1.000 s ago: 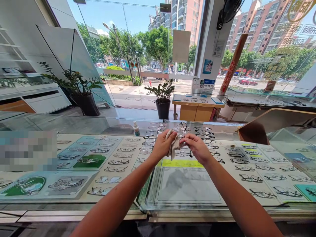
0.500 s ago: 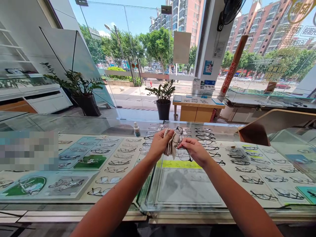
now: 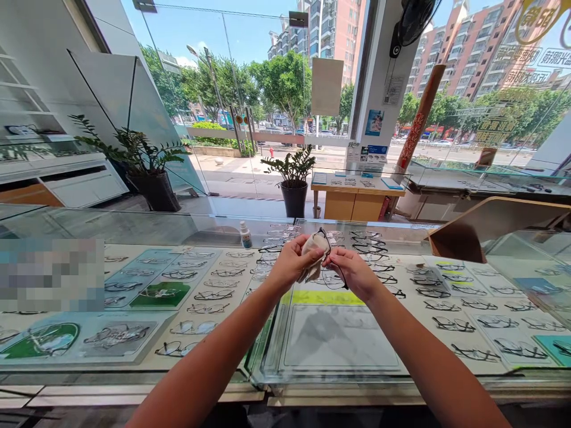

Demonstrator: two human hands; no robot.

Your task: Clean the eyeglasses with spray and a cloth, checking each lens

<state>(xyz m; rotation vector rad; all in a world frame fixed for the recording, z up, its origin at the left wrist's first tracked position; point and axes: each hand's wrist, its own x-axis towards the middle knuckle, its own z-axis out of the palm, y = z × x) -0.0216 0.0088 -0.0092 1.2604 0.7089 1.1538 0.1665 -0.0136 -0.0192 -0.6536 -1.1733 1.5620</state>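
Note:
Above the glass counter [image 3: 339, 380], my left hand [image 3: 289, 264] is closed on a beige cleaning cloth [image 3: 313, 249], pressing it round one lens of a pair of black thin-rimmed glasses [image 3: 332, 267]. My right hand [image 3: 354, 270] pinches the frame of the same glasses from the right side. Both hands are together, raised over the middle of the showcase. The wrapped lens is hidden by the cloth.
Several rows of spectacle frames [image 3: 455, 297] lie under the counter glass on both sides. A small spray bottle [image 3: 244, 235] stands on the counter behind my hands. A brown-backed mirror [image 3: 491, 229] sits at the right. Potted plants [image 3: 294, 178] stand by the shop window.
The cloth has shifted up and over the lens as my left hand rubbed it. The glasses have tilted slightly. Both hands stay in nearly the same place.

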